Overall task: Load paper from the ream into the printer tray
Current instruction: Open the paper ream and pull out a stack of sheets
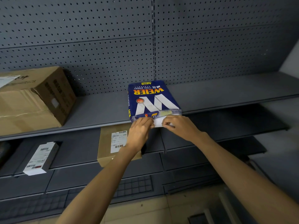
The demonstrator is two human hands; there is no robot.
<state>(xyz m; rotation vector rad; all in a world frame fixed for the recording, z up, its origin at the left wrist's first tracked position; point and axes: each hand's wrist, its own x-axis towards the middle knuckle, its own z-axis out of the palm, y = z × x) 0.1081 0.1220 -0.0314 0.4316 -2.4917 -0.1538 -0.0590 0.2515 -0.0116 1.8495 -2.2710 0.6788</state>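
A blue ream of copy paper (150, 99) with a large white W lies flat on the grey shelf (97, 110), its near end at the shelf's front edge. The wrapper at that near end is torn open and white sheets (157, 122) show through. My left hand (140, 129) grips the left side of the opened end. From the right, my right hand (177, 126) pinches the wrapper and paper at that same end. No printer tray is in view.
A large cardboard box (32, 97) sits on the same shelf at the left. On the lower shelf are a brown parcel with a label (111, 144) and a white box (40, 159). Grey pegboard (113, 46) backs the shelves.
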